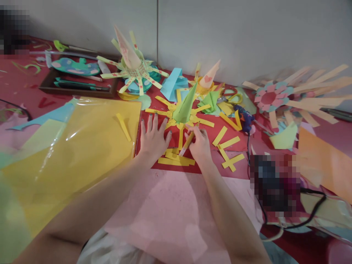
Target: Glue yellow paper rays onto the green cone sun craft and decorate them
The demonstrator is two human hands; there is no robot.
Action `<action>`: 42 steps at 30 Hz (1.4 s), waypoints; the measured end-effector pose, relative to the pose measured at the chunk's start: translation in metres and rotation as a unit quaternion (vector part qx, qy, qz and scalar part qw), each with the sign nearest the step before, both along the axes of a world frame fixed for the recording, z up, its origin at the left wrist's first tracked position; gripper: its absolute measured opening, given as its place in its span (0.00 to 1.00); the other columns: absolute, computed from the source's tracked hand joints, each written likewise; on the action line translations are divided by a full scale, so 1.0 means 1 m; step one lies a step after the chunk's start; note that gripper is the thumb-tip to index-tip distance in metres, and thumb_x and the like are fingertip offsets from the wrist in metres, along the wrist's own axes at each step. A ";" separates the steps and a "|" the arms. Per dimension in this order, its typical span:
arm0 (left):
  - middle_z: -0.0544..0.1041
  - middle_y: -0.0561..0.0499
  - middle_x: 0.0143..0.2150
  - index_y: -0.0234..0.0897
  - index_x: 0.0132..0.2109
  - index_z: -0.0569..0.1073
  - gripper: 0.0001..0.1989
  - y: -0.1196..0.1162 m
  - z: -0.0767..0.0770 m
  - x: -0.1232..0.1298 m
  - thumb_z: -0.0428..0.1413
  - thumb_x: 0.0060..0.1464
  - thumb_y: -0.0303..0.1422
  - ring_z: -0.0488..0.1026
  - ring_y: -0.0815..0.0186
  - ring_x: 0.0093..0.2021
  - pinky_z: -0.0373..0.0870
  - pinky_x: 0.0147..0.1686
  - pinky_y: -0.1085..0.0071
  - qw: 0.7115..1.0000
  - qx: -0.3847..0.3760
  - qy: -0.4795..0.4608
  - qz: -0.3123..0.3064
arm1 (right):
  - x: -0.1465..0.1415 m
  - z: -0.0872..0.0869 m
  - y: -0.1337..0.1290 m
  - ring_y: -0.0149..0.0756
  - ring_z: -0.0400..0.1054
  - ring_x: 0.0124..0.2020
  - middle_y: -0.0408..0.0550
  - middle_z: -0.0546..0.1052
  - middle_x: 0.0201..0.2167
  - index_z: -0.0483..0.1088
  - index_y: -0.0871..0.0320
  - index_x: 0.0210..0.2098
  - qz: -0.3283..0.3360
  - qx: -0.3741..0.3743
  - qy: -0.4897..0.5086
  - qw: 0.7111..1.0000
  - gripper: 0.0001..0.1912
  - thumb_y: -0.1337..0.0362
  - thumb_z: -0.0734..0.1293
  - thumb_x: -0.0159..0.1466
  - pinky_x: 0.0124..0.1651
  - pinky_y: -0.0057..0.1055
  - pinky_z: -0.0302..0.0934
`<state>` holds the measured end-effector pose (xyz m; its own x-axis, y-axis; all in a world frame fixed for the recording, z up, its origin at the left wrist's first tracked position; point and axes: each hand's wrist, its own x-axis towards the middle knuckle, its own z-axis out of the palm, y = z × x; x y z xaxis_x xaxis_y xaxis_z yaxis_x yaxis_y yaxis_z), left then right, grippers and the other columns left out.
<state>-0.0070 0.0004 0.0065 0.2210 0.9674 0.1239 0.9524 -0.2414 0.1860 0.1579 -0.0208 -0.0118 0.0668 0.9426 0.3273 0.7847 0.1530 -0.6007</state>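
My left hand lies flat with its fingers spread on the red surface, its fingertips at the left side of a yellow paper flower with strip rays. A green paper cone stands up from the flower's middle. In my right hand is a yellow-brown pen, gripped between thumb and fingers, with its pale end pointing down toward me. Its other end reaches the flower's lower right edge. Loose yellow paper strips lie just below the flower, and several more strips lie to the right.
At the back left stands a cone-topped paper craft beside a brown tray of tools. Yellow sheets in clear plastic lie at left. Scissors, a purple tool with a cord and a peach-rayed craft are at right.
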 end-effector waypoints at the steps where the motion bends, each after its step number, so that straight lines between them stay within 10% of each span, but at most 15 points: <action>1: 0.54 0.41 0.68 0.36 0.64 0.59 0.26 -0.001 0.001 0.000 0.40 0.63 0.41 0.48 0.50 0.68 0.43 0.64 0.46 1.000 0.000 0.001 0.002 | 0.000 0.000 0.000 0.40 0.64 0.41 0.47 0.78 0.43 0.66 0.52 0.35 0.001 -0.002 -0.003 1.000 0.08 0.72 0.61 0.60 0.45 0.41 0.65; 25: 0.57 0.34 0.66 0.23 0.64 0.57 0.28 -0.022 0.011 0.004 0.39 0.63 0.37 0.53 0.49 0.66 0.44 0.64 0.51 0.998 -0.032 0.061 0.002 | 0.000 -0.002 -0.001 0.42 0.64 0.40 0.48 0.77 0.38 0.68 0.53 0.42 0.009 0.010 -0.023 1.000 0.11 0.70 0.60 0.61 0.43 0.40 0.65; 33: 0.54 0.33 0.67 0.22 0.65 0.55 0.29 -0.022 0.011 0.006 0.40 0.64 0.37 0.53 0.48 0.66 0.45 0.64 0.52 0.997 -0.052 0.061 0.002 | -0.010 0.011 -0.009 0.37 0.70 0.41 0.50 0.78 0.41 0.65 0.52 0.39 0.006 0.121 0.046 0.992 0.05 0.61 0.61 0.63 0.46 0.40 0.67; 42: 0.56 0.38 0.67 0.26 0.66 0.55 0.28 -0.022 0.008 0.005 0.38 0.64 0.37 0.52 0.50 0.66 0.46 0.64 0.52 0.997 -0.048 0.068 0.002 | -0.013 0.027 -0.008 0.34 0.72 0.34 0.45 0.76 0.27 0.71 0.55 0.41 -0.030 0.067 0.222 0.972 0.17 0.53 0.55 0.67 0.41 0.35 0.67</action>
